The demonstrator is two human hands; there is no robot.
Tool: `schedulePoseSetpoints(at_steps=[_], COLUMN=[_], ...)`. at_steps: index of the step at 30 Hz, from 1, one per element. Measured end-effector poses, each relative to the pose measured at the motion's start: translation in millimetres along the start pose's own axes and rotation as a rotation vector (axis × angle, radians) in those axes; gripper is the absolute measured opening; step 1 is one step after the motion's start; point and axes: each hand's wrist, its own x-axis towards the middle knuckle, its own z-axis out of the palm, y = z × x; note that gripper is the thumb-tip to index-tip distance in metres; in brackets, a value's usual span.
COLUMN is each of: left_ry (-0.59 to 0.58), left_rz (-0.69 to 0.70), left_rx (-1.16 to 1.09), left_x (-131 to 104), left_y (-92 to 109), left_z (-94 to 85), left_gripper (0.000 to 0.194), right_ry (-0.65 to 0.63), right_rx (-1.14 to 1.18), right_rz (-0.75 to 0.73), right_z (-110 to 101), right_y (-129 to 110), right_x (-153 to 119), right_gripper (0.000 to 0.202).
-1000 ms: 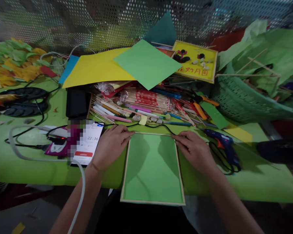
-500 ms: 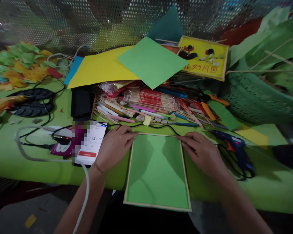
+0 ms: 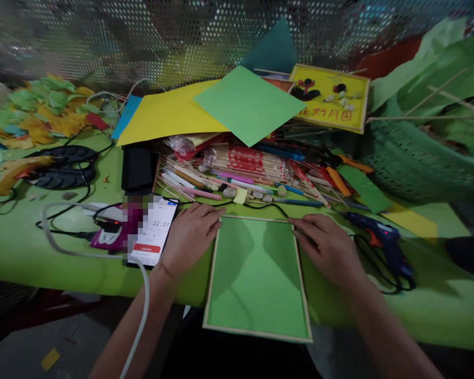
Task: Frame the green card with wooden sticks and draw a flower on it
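Observation:
A green sheet of card [image 3: 258, 279] edged with thin wooden sticks lies in front of me, its near end sticking out past the table edge. My left hand [image 3: 193, 234] grips its far left corner, fingers together with the thumb at the stick. At the far right corner my right hand [image 3: 326, 245] pinches the frame between thumb and fingers. Both hands cast shadows on the card. A blue hot glue gun [image 3: 383, 242] rests right of my right hand, and a lit phone [image 3: 152, 239] lies just left of my left wrist.
Behind the card are pens [image 3: 189, 192], stones and bundled wooden sticks [image 3: 253, 160]. Farther back lie yellow card [image 3: 166, 113], loose green card [image 3: 248, 105] and a framed yellow picture [image 3: 332, 100]. A green basket [image 3: 422, 158] stands right; a white cable [image 3: 144, 310] crosses my left forearm.
The whole view has shifted slightly, so everything appears a little to the right and lower. Both hands keep their places at the card's far corners.

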Motion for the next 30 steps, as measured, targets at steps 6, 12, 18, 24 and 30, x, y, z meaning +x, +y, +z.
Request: schedulePoseSetpoints(at_steps=[6,12,18,24,30], left_ry=[0.072,-0.019,-0.079,-0.089,-0.110], left_rz=[0.080,0.141,0.157,0.152,0.143], left_rx=[-0.023,-0.006,0.041,0.044,0.048], left_x=[0.1,1.9,3.4,3.1,3.8], left_y=[3.5,18.8,22.1,21.9,22.0], left_z=[1.9,0.1,2.4,3.9,4.0], left_gripper=[0.032,0.030,0.032,0.034,0.035], right_ry=[-0.027,-0.100,-0.152,-0.173,-0.185], right_rx=[-0.004,-0.070,-0.072,-0.077,-0.082], right_rz=[-0.012,-0.087,-0.102,-0.098,-0.084], right_z=[-2.4,2.2,4.5,4.8,4.6], right_y=[-7.3,-16.4,-21.0,-22.1,-24.4], right_x=[3.5,7.7,10.7,10.8,10.6], right_gripper=[0.038,0.039,0.039,0.039,0.041])
